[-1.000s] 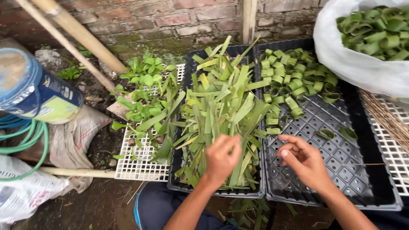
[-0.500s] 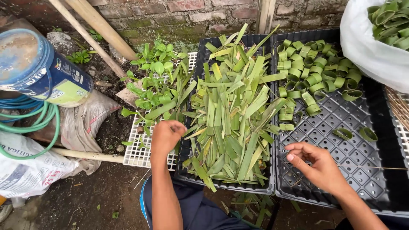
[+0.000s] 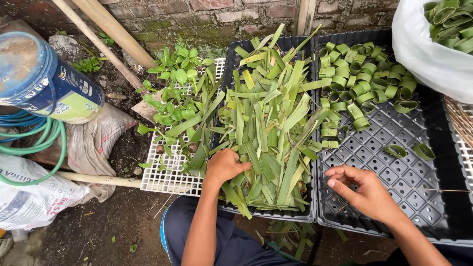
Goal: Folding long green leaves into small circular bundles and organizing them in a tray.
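A mossy brick wall (image 3: 207,15) runs along the far side, above bare dirt ground (image 3: 98,231). On the ground sit 2 black plastic trays side by side, and 1 white grid tray (image 3: 167,180) to their left with a clump of small green seedlings (image 3: 177,83) on it. The left black tray (image 3: 290,214) is heaped with long flat green leaf strips (image 3: 266,128), cut straight at the ends and lying mostly lengthwise, too many to count. The right black tray (image 3: 409,182) holds a pile of leaf rings (image 3: 359,83), strips curled into short loops, at its far end, with 2 loose rings (image 3: 409,150) nearer. 1 white sack (image 3: 423,54) at far right also holds such rings. At left stand 1 blue paint bucket (image 3: 44,79), a coiled green hose (image 3: 34,143), and 2 bamboo poles (image 3: 106,34) leaning at the wall.

The left hand (image 3: 224,165) lies knuckles up on the near edge of the strip heap, fingers curled down into the strips; whether it grips one I cannot tell. The right hand (image 3: 367,192) hovers over the right tray's near end, loosely half-open, fingers bent and pointing left, holding nothing that shows.
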